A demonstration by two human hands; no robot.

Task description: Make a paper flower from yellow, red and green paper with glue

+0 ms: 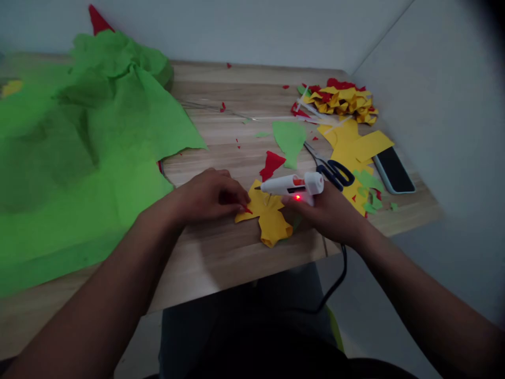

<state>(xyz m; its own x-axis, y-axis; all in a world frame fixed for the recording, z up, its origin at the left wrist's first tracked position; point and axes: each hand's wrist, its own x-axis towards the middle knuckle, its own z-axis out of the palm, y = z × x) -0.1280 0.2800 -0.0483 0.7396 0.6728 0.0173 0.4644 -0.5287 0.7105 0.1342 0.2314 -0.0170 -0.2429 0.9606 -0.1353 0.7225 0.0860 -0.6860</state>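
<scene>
Glue gun (281, 185), one, sits gripped in the right hand (333, 210), nozzle toward nine o'clock over one yellow flower (260, 207). At the flower's nine o'clock, the left hand (211, 197) pinches one red scrap (247, 210). One pair of scissors (330, 168) lies at two o'clock.

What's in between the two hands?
The head view shows shaped yellow paper between the left hand and the right hand, plus the white glue gun, its tip pointing toward the left hand.

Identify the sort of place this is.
Likely a craft workspace, home or workshop unclear: a wood-look table against a wall, a white glue gun in the right hand, and scissors among cut green, yellow and red scraps.
</scene>
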